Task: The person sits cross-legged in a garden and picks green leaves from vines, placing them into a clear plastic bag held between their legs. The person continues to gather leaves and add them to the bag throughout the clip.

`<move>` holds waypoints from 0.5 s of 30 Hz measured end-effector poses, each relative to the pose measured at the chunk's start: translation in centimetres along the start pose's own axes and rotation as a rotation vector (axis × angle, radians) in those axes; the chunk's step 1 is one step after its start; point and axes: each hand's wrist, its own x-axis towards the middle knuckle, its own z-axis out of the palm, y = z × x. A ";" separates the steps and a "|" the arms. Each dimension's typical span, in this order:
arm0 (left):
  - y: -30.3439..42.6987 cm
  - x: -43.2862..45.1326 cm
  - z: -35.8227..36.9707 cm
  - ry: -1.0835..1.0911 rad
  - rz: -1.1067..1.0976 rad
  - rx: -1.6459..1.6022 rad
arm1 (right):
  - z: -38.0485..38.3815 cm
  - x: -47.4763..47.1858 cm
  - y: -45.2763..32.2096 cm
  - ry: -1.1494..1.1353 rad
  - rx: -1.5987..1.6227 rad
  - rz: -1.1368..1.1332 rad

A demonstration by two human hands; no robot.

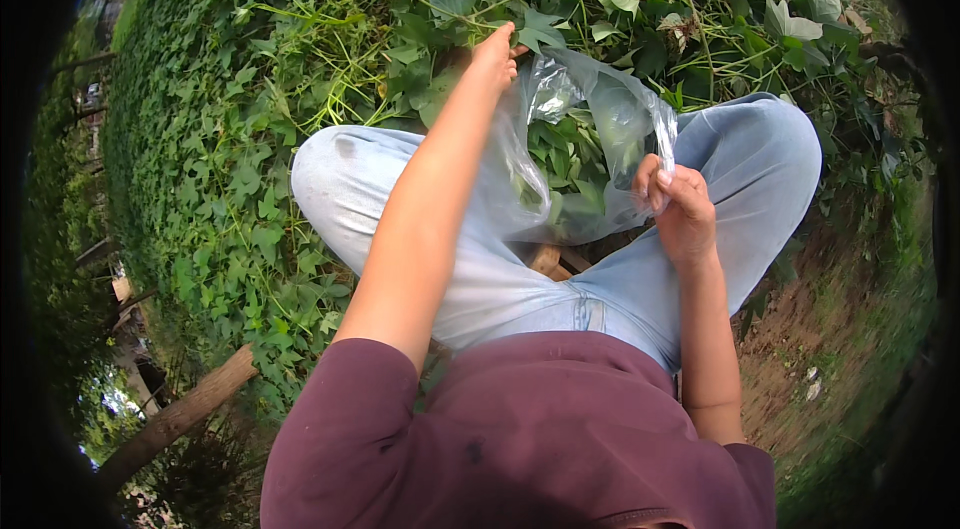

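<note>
A clear plastic bag [626,113] hangs open between my knees, with loose green leaves [564,154] inside it. My right hand [681,203] pinches the bag's gathered rim or handle on the right side, thumb against fingers. Beyond the bag's far left side, my left hand [496,58] reaches into the leafy vines [442,8]. Its fingertips are at a thin stem beside a broad lobed leaf [540,30]. Whether those fingers close on the stem is hard to see. The bag's bottom is partly hidden by its own folds.
Dense vines [247,176] cover the ground ahead and to the left. A piece of wood [547,259] shows between my thighs. At lower left lies a thick wooden pole or trunk [184,401]. Bare soil with grass [795,334] is on the right.
</note>
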 end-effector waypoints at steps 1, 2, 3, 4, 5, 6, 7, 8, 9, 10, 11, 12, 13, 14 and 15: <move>0.3 0.3 0.5 0.004 -0.081 -0.075 | 0.2 0.0 0.1 0.010 0.007 0.002; 0.5 0.6 1.1 0.070 -0.160 -0.146 | 0.3 -0.1 0.2 0.020 0.013 0.004; 0.8 1.0 1.7 0.132 -0.239 -0.216 | 0.4 -0.1 0.4 0.029 0.000 0.013; 0.9 1.6 1.5 0.029 -0.215 -0.185 | 0.4 0.0 0.4 0.035 -0.014 0.018; 0.2 2.1 2.3 0.109 -0.085 -0.192 | 0.4 -0.1 0.4 0.041 -0.028 0.024; -0.1 3.3 2.5 0.178 -0.076 -0.191 | 0.4 -0.1 0.6 0.034 -0.041 0.037; -0.6 5.1 2.3 0.275 -0.078 -0.174 | 0.6 0.0 0.5 0.038 -0.063 0.045; -1.1 6.9 2.2 0.368 -0.083 -0.156 | 0.7 0.1 0.6 0.036 -0.063 0.044; -1.4 8.4 1.8 0.488 -0.109 -0.118 | 0.7 0.1 0.7 0.038 -0.060 0.048; -1.7 8.9 1.6 0.388 -0.155 -0.195 | 0.6 0.2 0.7 0.039 -0.055 0.047; -2.3 10.1 0.5 0.330 -0.150 -0.315 | 0.8 0.2 0.6 0.024 -0.046 0.051; -2.6 9.1 1.3 0.264 -0.132 -0.324 | 0.4 0.2 0.6 0.045 -0.042 0.047; -3.1 7.7 1.0 0.213 -0.111 -0.341 | 0.4 0.2 0.6 0.056 -0.063 0.057; -2.9 6.7 1.2 0.202 -0.138 -0.350 | 0.5 0.2 0.5 0.068 -0.084 0.066; -3.0 5.9 0.6 0.202 -0.164 -0.362 | 0.7 0.0 0.6 0.070 -0.099 0.082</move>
